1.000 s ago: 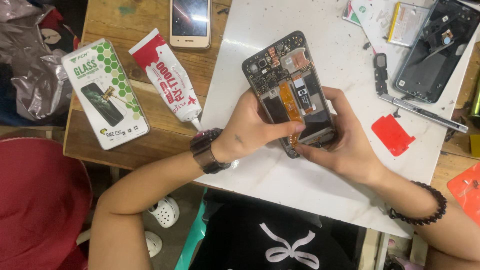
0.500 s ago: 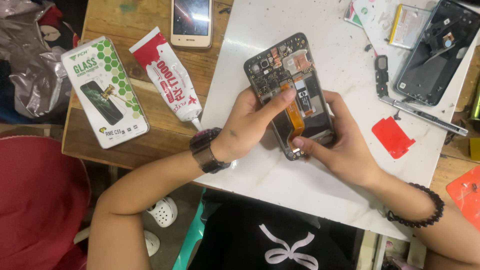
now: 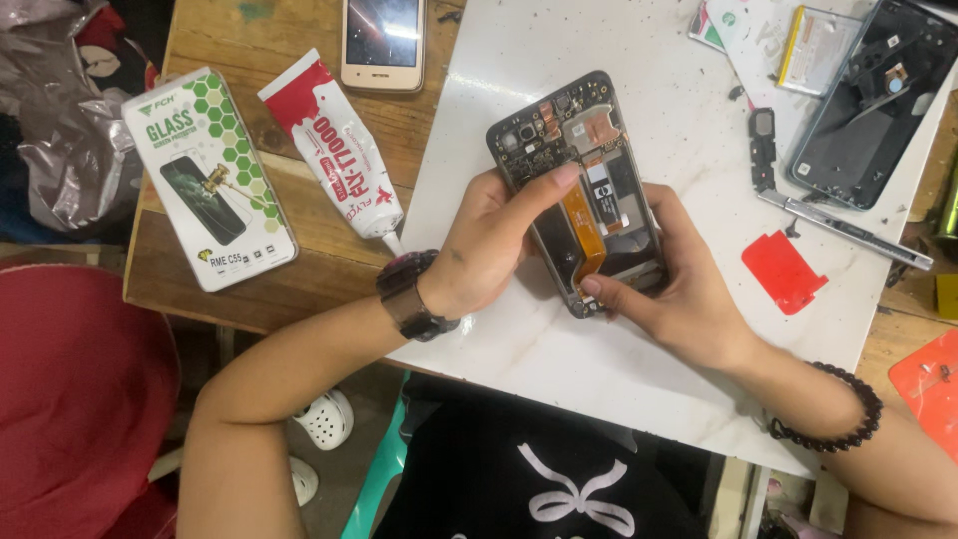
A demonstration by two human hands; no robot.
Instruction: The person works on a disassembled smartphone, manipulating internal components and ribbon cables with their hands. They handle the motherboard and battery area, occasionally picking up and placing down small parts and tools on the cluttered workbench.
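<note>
Both hands grip the opened phone point(image 3: 584, 190) over the white slab point(image 3: 479, 130). The left hand point(image 3: 489, 245) clasps its left edge, forefinger laid across the upper board. The right hand point(image 3: 684, 289) holds the lower right, thumb pressing beside the orange flex cable point(image 3: 582, 232). Judged step: seating that cable; next calls for steady fingertip pressure.

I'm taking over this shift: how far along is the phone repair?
Done: the phone has its back off, board and orange flex cable exposed; a back cover and battery lie aside on the white board. In hand: left hand grips the phone with a finger on the cable top, right hand presses its lower end. Left: the battery bay looks empty, cover unfitted, glue tube untouched.
</note>
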